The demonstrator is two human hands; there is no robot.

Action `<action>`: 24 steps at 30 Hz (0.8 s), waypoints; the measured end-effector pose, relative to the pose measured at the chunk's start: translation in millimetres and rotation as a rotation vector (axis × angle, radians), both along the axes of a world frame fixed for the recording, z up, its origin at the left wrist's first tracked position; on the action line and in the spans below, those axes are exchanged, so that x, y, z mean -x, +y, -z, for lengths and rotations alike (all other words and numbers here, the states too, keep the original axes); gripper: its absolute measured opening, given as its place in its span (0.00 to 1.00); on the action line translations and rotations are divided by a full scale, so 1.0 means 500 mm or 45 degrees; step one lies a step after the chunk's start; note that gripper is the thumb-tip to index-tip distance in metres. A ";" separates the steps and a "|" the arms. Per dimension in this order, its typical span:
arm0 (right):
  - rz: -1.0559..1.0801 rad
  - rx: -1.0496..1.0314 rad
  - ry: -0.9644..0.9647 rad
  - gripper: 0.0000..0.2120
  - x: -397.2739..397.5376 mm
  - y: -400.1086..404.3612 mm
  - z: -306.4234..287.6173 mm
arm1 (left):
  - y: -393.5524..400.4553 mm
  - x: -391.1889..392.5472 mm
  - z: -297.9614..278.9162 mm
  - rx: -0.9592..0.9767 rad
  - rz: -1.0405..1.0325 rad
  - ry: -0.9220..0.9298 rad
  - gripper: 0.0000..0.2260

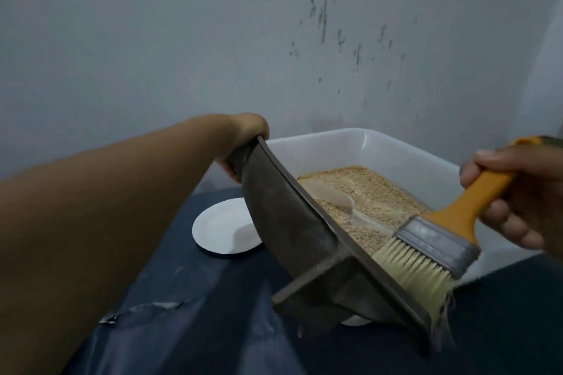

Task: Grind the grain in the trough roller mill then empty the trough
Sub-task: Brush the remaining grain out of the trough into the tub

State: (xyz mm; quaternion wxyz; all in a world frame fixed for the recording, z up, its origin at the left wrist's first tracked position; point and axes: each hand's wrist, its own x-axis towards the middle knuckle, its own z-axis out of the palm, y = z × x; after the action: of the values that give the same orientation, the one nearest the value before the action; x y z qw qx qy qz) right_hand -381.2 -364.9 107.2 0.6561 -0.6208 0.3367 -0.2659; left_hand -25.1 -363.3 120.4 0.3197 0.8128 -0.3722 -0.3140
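Note:
The dark metal trough (292, 228) is tipped up on its side, its near end low over the table and its far end raised. My left hand (243, 143) grips that raised far end. My right hand (518, 192) grips the yellow handle of a wide paintbrush (426, 253); its pale bristles lie against the trough's inner face near the low end. Behind the trough stands a white plastic tub (396, 149) with tan grain (365, 192) and a clear scoop (338, 201) lying in it.
A white paper plate (222, 225) sits on the dark blue table cover (198, 329) left of the trough. A second white plate's edge (356, 320) shows under the trough's low end. A stained grey wall stands close behind the tub.

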 end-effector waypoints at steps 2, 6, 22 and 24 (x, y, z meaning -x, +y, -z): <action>-0.196 -0.078 -0.036 0.27 -0.043 -0.004 -0.005 | -0.003 -0.002 0.001 -0.009 0.000 0.022 0.11; -0.461 -0.112 -0.044 0.14 -0.177 -0.026 -0.017 | -0.014 -0.010 0.004 -0.026 -0.013 0.043 0.12; 0.050 -0.056 -0.282 0.15 -0.222 -0.049 0.032 | -0.024 -0.034 0.015 -0.011 -0.018 0.122 0.15; 0.261 0.212 -0.144 0.13 -0.202 -0.044 0.040 | -0.025 -0.039 0.018 -0.016 -0.019 0.129 0.17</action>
State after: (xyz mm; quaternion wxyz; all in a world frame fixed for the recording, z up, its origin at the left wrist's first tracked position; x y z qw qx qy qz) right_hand -280.3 -386.8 87.4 0.5897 -0.6195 0.3374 -0.3932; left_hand -5.5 -375.7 111.4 0.3354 0.8006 -0.3476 -0.3546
